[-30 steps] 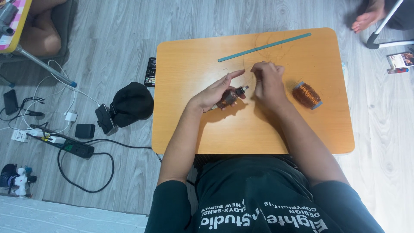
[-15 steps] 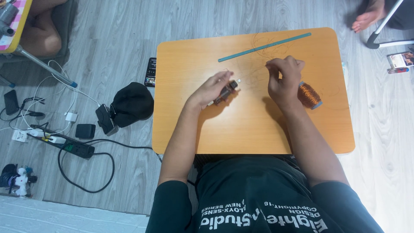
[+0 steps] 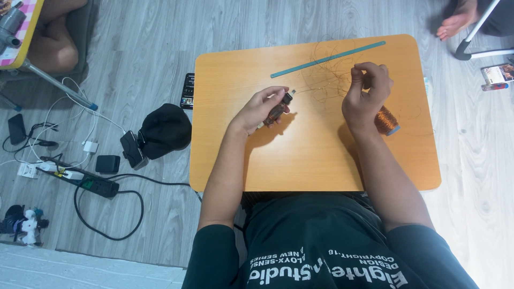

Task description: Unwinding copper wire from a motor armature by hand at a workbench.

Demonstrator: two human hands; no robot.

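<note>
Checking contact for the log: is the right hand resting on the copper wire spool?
No. The right hand is raised, pinching thin wire, while the copper wire spool lies on the table beside its wrist.

Both hands raised, fingers pinched

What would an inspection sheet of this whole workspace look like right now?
Surface: orange table, low on a grey wood floor.
Job's things: small wire-wound piece; copper wire spool; loose wire strands.
Clutter: teal ruler.
Hands: left hand grips the piece; right hand pinches wire, raised.
Cables: power strip, white leads.
Surroundings: black cap; another person's foot.
</note>
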